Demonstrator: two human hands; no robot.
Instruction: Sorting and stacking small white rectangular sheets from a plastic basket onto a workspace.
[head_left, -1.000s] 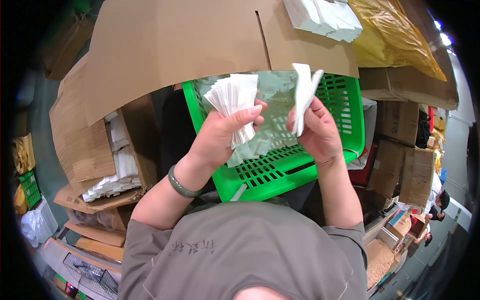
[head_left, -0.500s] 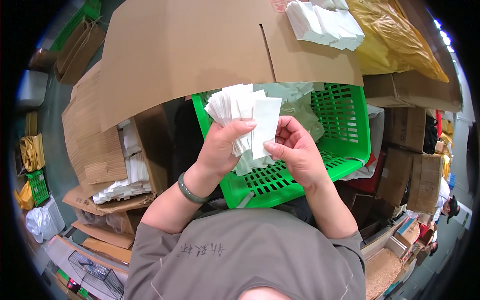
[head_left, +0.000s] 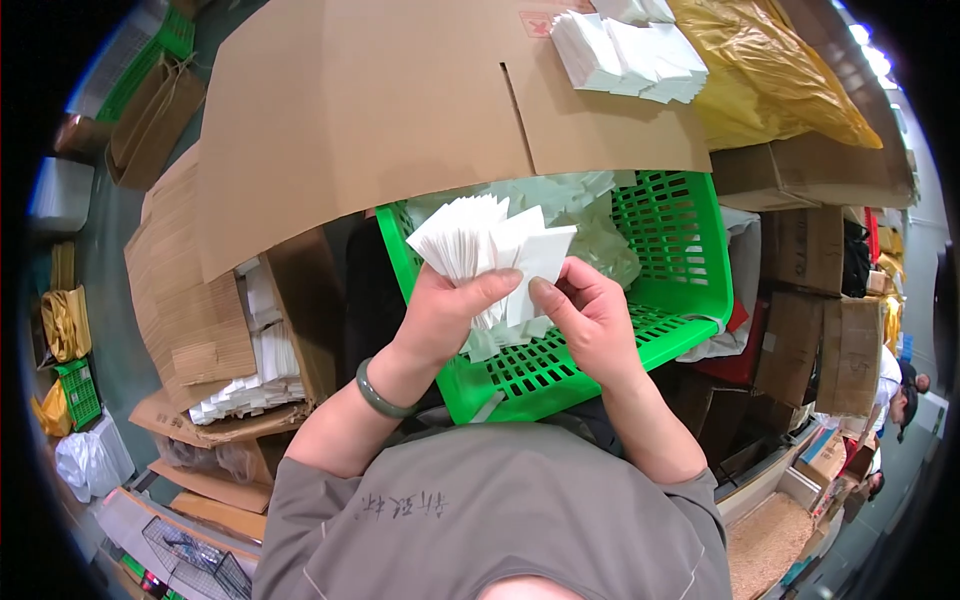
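Note:
My left hand (head_left: 440, 308) is closed around a fanned bundle of flat white paper slips (head_left: 460, 240), the thumb pressed across their front. At the bundle's right edge, my right hand (head_left: 598, 328) pinches a single white slip (head_left: 545, 262) between thumb and fingers. That slip leans to the right and overlaps the others. I cannot tell whether the slips are small envelopes or folded sheets. Both hands are above a green plastic basket (head_left: 718, 262) with slotted walls. More pale, thin pieces (head_left: 610, 245) lie inside it, partly hidden by my hands and the cardboard.
A large cardboard sheet (head_left: 360, 90) covers the basket's far side. On it rest stacks of white slips (head_left: 630, 60), beside a yellow plastic bag (head_left: 770, 75). An opened carton at left holds further white slips (head_left: 265, 375). Brown cartons (head_left: 850, 350) stand at right.
The slip in my right hand has tilted to the right, and my right thumb has come nearer the left one. The bundle in my left hand is fanned wider.

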